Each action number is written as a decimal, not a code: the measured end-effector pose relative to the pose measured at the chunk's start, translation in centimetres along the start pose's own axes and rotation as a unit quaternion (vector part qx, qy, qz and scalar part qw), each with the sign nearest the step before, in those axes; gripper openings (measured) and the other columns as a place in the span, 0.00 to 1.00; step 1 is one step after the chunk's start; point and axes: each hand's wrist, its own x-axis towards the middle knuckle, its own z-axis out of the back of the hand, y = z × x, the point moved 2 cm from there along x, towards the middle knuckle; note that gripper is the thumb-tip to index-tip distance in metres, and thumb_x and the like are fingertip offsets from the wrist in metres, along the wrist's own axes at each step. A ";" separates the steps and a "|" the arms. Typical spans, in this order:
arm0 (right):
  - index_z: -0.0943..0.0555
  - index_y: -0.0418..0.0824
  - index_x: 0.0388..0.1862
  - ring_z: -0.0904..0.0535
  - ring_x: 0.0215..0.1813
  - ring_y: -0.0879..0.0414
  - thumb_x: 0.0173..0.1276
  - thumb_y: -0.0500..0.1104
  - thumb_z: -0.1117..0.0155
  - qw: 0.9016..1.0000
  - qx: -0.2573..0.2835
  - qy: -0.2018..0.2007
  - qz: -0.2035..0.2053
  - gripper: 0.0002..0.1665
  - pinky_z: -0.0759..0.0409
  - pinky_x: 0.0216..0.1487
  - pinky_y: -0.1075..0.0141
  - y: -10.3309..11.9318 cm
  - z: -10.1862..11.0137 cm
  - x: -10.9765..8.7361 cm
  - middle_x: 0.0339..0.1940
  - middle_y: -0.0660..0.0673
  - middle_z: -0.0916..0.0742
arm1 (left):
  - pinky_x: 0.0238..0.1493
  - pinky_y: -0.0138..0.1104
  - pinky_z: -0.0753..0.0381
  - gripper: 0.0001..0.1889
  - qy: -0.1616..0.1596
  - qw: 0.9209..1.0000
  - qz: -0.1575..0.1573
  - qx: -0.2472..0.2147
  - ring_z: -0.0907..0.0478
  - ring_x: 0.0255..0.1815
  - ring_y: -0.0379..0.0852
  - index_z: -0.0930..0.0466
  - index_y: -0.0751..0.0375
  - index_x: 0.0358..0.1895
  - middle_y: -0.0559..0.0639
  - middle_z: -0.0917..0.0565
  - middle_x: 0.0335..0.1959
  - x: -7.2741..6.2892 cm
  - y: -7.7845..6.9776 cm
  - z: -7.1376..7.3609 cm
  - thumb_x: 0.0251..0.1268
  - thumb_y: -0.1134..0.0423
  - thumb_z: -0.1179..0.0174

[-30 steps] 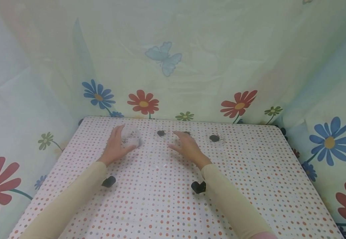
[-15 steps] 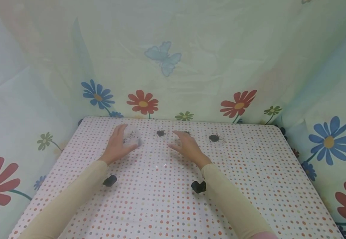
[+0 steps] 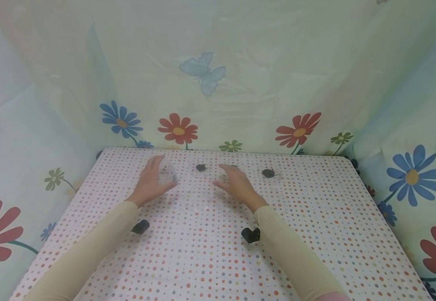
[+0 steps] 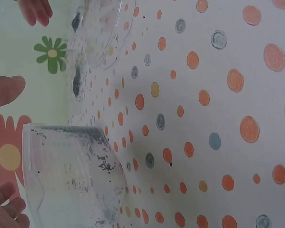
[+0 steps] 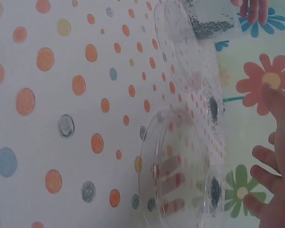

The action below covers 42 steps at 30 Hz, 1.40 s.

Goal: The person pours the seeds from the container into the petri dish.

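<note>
My left hand (image 3: 151, 180) curves loosely around a clear plastic cup (image 4: 76, 175), fingers beyond it and thumb on the near side. Dark grains cling to the cup's inner wall. In the left wrist view the thumb (image 4: 7, 92) stands apart from the cup. My right hand (image 3: 237, 187) hovers with spread, relaxed fingers and holds nothing. Below it in the right wrist view lies a clear round dish or lid (image 5: 149, 175), with a second clear round one (image 5: 173, 52) beside it. Small dark mounds (image 3: 201, 167) sit behind them, one partly hidden by my right hand.
Another dark mound (image 3: 268, 173) with scattered specks lies right of my right hand. The dotted tabletop (image 3: 203, 267) is bounded at the back by a flowered curtain (image 3: 263, 100). Black wrist devices (image 3: 250, 235) show beside both sleeves.
My left hand has shifted slightly to the right, closer about the cup. The right hand stays nearly still. The head view has turned slightly.
</note>
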 end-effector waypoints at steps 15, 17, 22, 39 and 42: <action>0.39 0.48 0.74 0.40 0.77 0.45 0.67 0.60 0.39 0.999 0.029 0.004 -0.019 0.42 0.42 0.76 0.46 -1.0 0.5 -0.4 0.75 0.43 0.33 | 0.71 0.62 0.41 0.52 0.018 1.000 -0.013 0.010 0.50 0.78 0.60 0.57 0.46 0.78 0.55 0.52 0.79 0.4 -0.8 -0.7 0.54 0.43 0.33; 0.38 0.48 0.74 0.40 0.77 0.45 0.67 0.60 0.39 0.999 0.034 0.001 -0.023 0.41 0.42 0.76 0.46 -1.1 0.6 -0.5 0.75 0.43 0.33 | 0.71 0.62 0.41 0.52 0.018 1.000 -0.015 0.009 0.50 0.78 0.60 0.57 0.46 0.78 0.54 0.53 0.79 0.4 -0.8 -0.8 0.54 0.43 0.33; 0.38 0.47 0.74 0.39 0.76 0.43 0.67 0.59 0.40 0.999 0.030 -0.005 -0.023 0.40 0.40 0.75 0.45 -1.2 0.8 -0.6 0.75 0.42 0.32 | 0.72 0.61 0.42 0.52 0.017 0.999 -0.027 0.011 0.50 0.78 0.59 0.55 0.50 0.77 0.55 0.52 0.79 0.5 -1.1 -0.9 0.53 0.43 0.32; 0.39 0.45 0.75 0.40 0.77 0.43 0.68 0.62 0.42 0.999 0.012 0.003 -0.030 0.42 0.43 0.76 0.45 -2.7 1.3 -0.7 0.75 0.41 0.33 | 0.75 0.57 0.44 0.50 0.056 0.995 -0.074 -0.022 0.50 0.79 0.55 0.51 0.49 0.76 0.53 0.48 0.78 0.4 -2.5 -1.2 0.53 0.48 0.31; 0.39 0.45 0.74 0.40 0.77 0.43 0.68 0.62 0.42 1.000 0.008 0.000 -0.030 0.42 0.44 0.77 0.45 -2.9 1.4 -0.6 0.75 0.41 0.33 | 0.75 0.55 0.44 0.50 0.070 0.994 -0.080 -0.027 0.50 0.79 0.54 0.51 0.49 0.76 0.52 0.48 0.78 0.4 -2.6 -1.3 0.53 0.47 0.31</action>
